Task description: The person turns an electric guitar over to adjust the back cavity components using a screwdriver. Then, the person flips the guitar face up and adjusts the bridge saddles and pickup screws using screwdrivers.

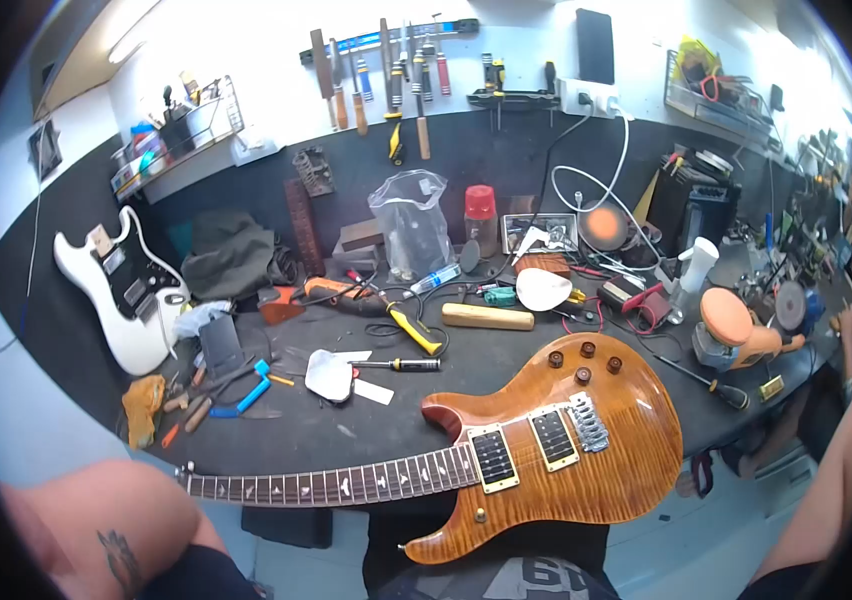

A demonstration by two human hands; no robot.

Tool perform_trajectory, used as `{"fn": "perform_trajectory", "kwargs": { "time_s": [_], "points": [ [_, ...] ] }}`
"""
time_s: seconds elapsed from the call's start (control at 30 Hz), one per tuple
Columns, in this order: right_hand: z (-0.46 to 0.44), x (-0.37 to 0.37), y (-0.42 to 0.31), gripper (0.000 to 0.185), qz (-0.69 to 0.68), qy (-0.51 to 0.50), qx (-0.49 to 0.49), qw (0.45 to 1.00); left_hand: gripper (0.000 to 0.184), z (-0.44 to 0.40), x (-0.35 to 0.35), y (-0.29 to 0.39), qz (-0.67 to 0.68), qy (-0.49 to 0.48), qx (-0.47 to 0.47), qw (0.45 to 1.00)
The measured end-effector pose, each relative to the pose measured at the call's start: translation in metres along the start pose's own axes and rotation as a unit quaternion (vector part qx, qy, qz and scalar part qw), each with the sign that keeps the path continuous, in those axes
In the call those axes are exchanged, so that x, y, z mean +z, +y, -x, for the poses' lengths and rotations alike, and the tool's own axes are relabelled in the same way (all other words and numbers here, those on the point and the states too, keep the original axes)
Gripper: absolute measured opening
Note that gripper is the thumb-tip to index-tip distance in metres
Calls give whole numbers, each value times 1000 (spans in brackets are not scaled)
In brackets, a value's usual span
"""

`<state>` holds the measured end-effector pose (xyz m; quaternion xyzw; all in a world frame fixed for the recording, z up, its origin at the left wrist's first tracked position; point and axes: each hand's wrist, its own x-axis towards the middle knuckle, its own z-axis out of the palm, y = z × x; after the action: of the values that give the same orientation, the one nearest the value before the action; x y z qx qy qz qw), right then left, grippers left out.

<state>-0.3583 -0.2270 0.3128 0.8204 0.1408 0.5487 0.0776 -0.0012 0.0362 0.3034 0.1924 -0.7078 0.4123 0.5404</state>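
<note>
A glossy amber, flame-topped electric guitar [616,490] lies face up along the desk's [286,430] near edge, neck pointing left.

amber, dark-striped guitar body [551,492]

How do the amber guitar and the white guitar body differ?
The amber guitar has its neck attached; the white guitar body shows none. The amber guitar shows striped grain; the white guitar body is white and black. The amber guitar lies face up; the white guitar body stands tilted. Both have two horns.
</note>
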Motion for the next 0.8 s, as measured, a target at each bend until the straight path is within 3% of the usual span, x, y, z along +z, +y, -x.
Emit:
{"fn": "perform_trajectory", "kwargs": {
  "time_s": [0.43, 0.67, 0.73, 0.8],
  "points": [
    [9, 11, 8, 45, -7, -11, 18, 1000, 29, 15, 10, -13, 0, 11, 1, 1000],
    [-13, -13, -14, 50, -40, 75, -20, 996, 31, 12, 2, -33, 8, 53, -12, 998],
    [-18, -15, -23, 51, -73, 127, -20, 989, 31, 29, 11, -61, -8, 24, -100, 995],
    [-13, 3, -20, 53, -121, 174, 32, 977, 32, 64, 24, -101, -109, -127, -250, 954]
  ]
}}
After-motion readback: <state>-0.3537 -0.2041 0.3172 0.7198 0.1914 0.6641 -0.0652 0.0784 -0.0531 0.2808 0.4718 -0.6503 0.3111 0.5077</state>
